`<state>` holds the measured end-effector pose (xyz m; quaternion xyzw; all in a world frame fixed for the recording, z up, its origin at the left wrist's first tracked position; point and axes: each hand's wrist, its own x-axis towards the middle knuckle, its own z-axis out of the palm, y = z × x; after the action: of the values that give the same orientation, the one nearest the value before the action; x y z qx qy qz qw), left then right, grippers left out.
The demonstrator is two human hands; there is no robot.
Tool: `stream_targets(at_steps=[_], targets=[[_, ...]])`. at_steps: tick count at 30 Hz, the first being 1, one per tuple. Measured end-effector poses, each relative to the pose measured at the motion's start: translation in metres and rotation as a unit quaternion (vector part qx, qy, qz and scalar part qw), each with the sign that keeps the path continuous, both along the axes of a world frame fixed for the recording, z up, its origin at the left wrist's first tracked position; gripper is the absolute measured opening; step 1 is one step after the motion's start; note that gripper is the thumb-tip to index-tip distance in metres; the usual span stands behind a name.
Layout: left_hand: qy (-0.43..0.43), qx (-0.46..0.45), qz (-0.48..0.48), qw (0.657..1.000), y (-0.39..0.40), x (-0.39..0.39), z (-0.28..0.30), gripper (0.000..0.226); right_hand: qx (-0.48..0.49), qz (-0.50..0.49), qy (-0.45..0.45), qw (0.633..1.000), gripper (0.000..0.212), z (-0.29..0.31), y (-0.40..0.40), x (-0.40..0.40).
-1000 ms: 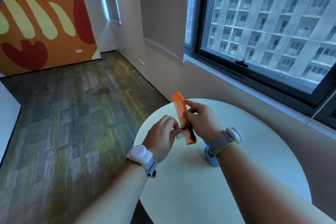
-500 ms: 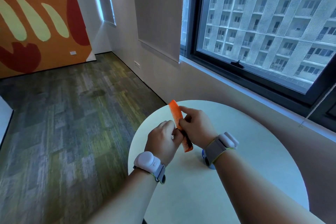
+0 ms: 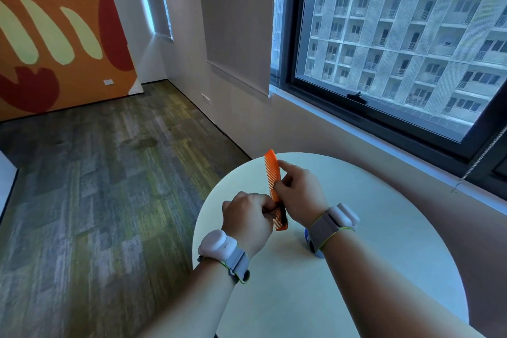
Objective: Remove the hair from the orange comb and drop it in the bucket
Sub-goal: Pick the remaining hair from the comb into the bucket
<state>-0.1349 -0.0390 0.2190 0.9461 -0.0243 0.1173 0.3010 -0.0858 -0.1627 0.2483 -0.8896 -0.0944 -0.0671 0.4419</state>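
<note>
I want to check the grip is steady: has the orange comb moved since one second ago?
No, hardly. The orange comb is still over the far left part of the round table, its tip just past the rim.

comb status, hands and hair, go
Right hand grips orange comb upright over the table. Left hand pinches dark hair at the lower teeth. Blue bucket mostly hidden behind right wrist.

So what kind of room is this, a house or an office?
Probably an office or meeting room high in a city building: carpet-tile floor, a painted mural wall, a round table, and a window facing an apartment block.
</note>
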Motion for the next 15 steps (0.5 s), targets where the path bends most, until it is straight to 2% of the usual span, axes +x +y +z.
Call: stream_targets(at_steps=[2,3,5,7,9,11,15], targets=[[0.025,-0.137,-0.036,0.99,0.0,0.0,0.001,0.03,0.011,-0.01,0.01,1.0,0.044,-0.001,-0.003,0.001],[0.038,-0.238,-0.054,0.969,0.001,-0.001,0.003,0.029,0.018,-0.017,0.019,1.0,0.045,-0.001,-0.005,0.002],[0.069,-0.409,-0.083,0.906,0.0,-0.002,0.008,0.02,0.031,-0.027,0.032,0.999,0.047,-0.002,-0.01,0.004],[0.086,-0.495,-0.111,0.857,0.0,0.001,0.011,0.012,0.038,-0.025,0.043,0.998,0.048,-0.003,-0.012,0.005],[0.074,-0.534,-0.117,0.834,-0.001,0.005,0.013,0.01,0.036,-0.019,0.046,0.998,0.049,-0.004,-0.012,0.006],[0.07,-0.543,-0.1,0.831,0.001,0.006,0.012,0.011,0.034,-0.018,0.051,0.998,0.049,-0.006,-0.011,0.005],[0.082,-0.479,-0.1,0.868,0.004,0.006,0.005,0.007,0.048,-0.023,0.051,0.997,0.05,-0.007,-0.014,0.004]])
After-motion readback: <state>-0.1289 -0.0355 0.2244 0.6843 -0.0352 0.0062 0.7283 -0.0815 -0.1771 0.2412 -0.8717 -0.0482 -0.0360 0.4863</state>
